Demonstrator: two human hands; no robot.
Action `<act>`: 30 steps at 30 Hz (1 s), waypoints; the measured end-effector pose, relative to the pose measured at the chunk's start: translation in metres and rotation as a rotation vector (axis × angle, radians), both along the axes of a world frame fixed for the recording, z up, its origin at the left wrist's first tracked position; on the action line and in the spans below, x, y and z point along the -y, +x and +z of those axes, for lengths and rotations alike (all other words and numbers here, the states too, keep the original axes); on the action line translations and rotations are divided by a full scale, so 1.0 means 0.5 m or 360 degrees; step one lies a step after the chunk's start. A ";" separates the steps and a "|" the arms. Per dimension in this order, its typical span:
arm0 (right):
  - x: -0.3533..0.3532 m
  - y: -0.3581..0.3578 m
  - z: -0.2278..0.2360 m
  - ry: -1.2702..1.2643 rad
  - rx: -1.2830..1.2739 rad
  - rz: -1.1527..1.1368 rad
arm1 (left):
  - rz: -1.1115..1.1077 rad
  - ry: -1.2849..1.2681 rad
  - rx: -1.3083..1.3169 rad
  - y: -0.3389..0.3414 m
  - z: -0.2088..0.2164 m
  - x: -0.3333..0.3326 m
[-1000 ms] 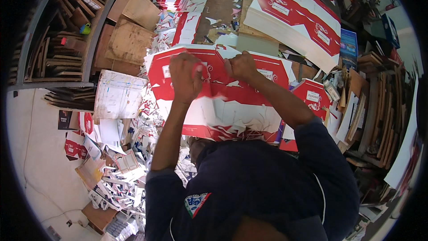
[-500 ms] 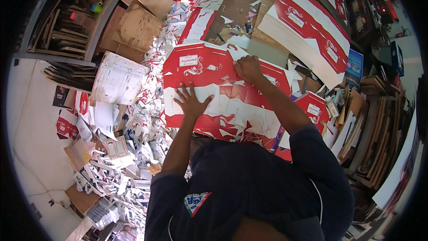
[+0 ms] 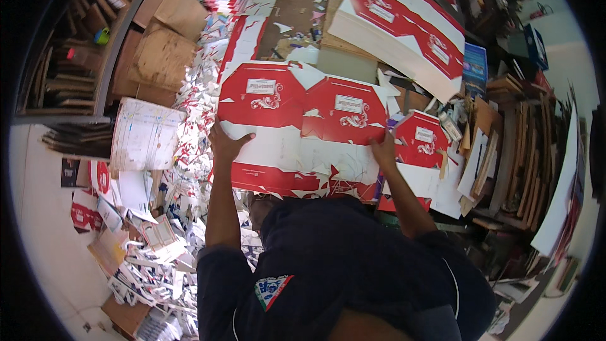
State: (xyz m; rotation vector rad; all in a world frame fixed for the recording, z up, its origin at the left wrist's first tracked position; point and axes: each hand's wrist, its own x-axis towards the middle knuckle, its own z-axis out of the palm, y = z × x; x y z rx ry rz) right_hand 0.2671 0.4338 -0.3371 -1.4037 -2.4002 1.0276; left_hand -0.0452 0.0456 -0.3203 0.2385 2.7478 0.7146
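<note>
A wide red-and-white printed cardboard sheet (image 3: 262, 137), cut and creased like a flattened box, lies in front of me with white scraps on its lower right. My left hand (image 3: 226, 145) is at its left edge, thumb over the top and fingers along the side. At the opposite edge my right hand (image 3: 384, 153) holds the sheet between thumb and fingers. The fingertips under the edges are hidden.
A thick stack of similar printed sheets (image 3: 404, 22) stands far right. Paper offcuts (image 3: 196, 107) heap along the left side. Wooden boards (image 3: 161, 57) lean by a shelf at far left, and upright boards (image 3: 530, 177) fill the right. Another printed sheet (image 3: 421, 142) lies beside my right hand.
My left hand has slid from the sheet's face to its left edge. My right hand has come down from the top middle to the right edge. Loose red scraps no longer cover the sheet's middle.
</note>
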 end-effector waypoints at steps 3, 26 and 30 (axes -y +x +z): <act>0.037 -0.013 0.016 0.0067 0.0123 -0.0119 | -0.0055 0.0013 0.0101 -0.006 0.001 0.009; 0.023 -0.012 0.250 -0.1614 -0.0731 -0.0512 | 0.0127 -0.0288 0.0187 0.048 0.040 -0.021; 0.048 -0.015 0.240 -0.1227 -0.0866 -0.0166 | -0.0075 -0.0290 -0.0032 0.051 -0.001 -0.009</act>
